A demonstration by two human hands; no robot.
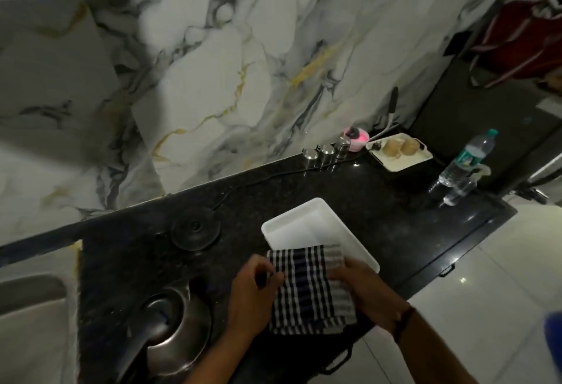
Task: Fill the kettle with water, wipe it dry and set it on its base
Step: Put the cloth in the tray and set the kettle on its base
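Meanwhile, at a dark stone counter point(395, 231), a person is holding a checked cloth point(307, 289) in both hands, just at the near end of a white tray point(304, 222). The left hand point(252, 289) is pinching the cloth's left edge with curled fingers. The right hand point(362, 286) is gripping the right edge, its fingers bent over the fabric. The cloth is hanging across the tray's near corner and hiding it.

The steel kettle point(173, 326) is standing on the counter, left of the tray and nearer the person, apart from both hands. Its round black base point(195, 228) is sitting just left of the tray, well apart from the kettle, with a cord point(273, 175) trailing away behind the tray.

Beyond the tray, against the marbled wall, steel canisters point(327, 151) are lining up beside a pink container point(355, 137). Right of those, a cream tray point(404, 161) is carrying two cups point(398, 146). A plastic water bottle point(465, 161) is standing far right of the white tray. A sink point(30, 307) is showing far to its left.
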